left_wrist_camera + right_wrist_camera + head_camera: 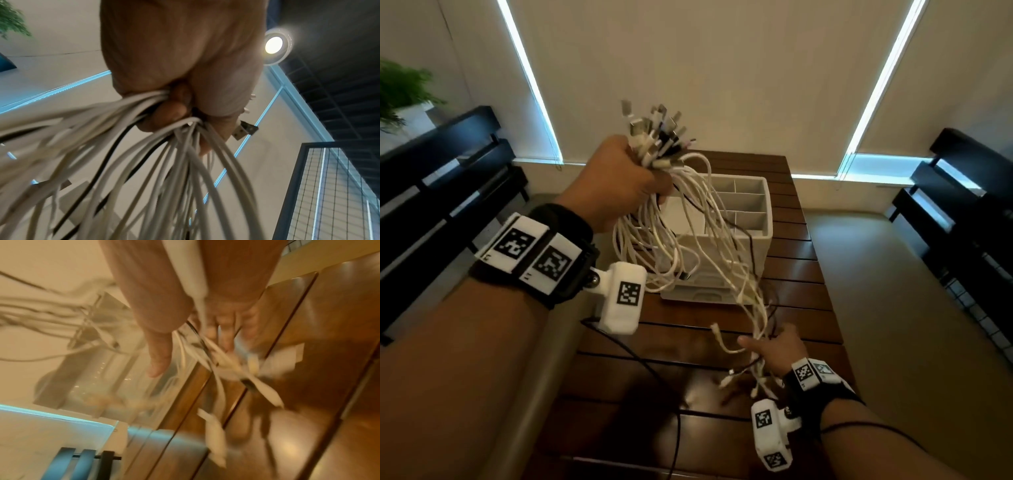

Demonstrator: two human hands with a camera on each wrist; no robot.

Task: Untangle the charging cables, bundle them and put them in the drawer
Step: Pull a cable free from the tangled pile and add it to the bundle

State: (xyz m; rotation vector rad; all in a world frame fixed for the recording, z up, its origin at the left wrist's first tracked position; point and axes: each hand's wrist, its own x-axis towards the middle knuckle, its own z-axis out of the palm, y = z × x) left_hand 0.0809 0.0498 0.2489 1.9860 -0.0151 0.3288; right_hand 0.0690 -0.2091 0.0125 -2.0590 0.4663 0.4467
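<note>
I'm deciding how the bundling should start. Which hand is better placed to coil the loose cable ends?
Probably the right hand: it sits low at the dangling ends of the cables, fingers straight. The left hand is fisted round the plug ends, raised above the white organizer, so it serves as anchor.

Left hand (616, 181) raised, grip clenched; right hand (779, 349) low, fingers loose.

Black wrist straps (558, 240) with white, square-coded marker blocks (621, 296)
</note>
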